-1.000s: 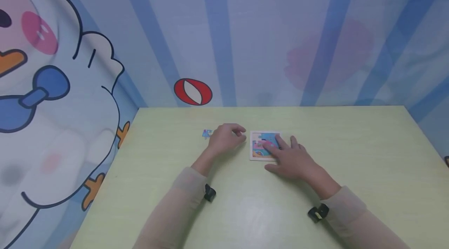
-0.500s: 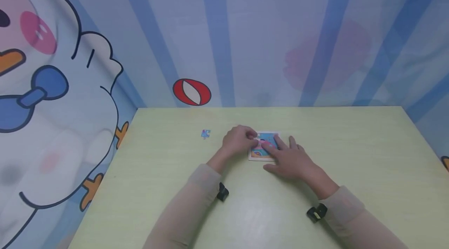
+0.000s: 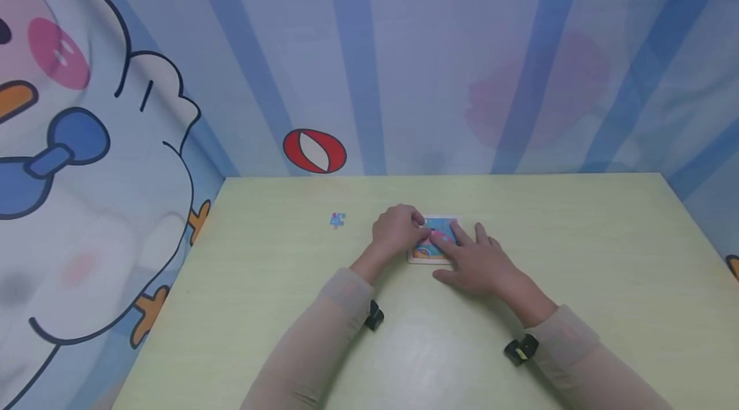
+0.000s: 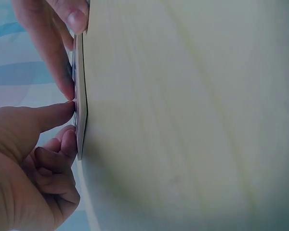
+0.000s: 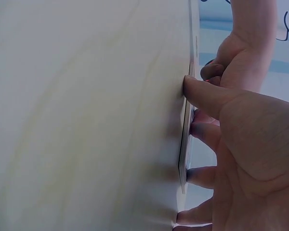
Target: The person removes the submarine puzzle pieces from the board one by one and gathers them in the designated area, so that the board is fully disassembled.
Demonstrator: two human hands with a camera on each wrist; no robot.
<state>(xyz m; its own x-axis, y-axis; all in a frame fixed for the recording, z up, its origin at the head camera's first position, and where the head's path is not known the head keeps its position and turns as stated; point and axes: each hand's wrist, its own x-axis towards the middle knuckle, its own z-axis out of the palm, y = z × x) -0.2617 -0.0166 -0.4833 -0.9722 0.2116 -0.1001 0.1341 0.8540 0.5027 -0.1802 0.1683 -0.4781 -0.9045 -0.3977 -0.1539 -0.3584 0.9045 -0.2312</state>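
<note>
On the table lies a small square jigsaw puzzle (image 3: 426, 252) in a pale frame, with a blue, pink and orange picture. My left hand (image 3: 396, 229) grips at its upper left part. In the left wrist view the left thumb (image 4: 58, 116) presses on its face, and the curled fingers (image 4: 58, 156) sit by its edge. From the right side, my right hand (image 3: 480, 262) spreads its straight fingers over the picture. The right thumb (image 5: 200, 91) reaches the near edge in the right wrist view. A loose blue and pink puzzle piece (image 3: 337, 221) lies left of the hands.
The pale yellow-green table (image 3: 277, 243) ends at a blue striped cloth backdrop (image 3: 427, 63) printed with a big white cartoon bird (image 3: 115, 205) and a red ball shape (image 3: 314, 151). Each wrist carries a small black camera.
My left hand has moved right, from beside the loose piece onto the puzzle's left part, and its thumb and fingers have closed together. The right hand stays on the puzzle.
</note>
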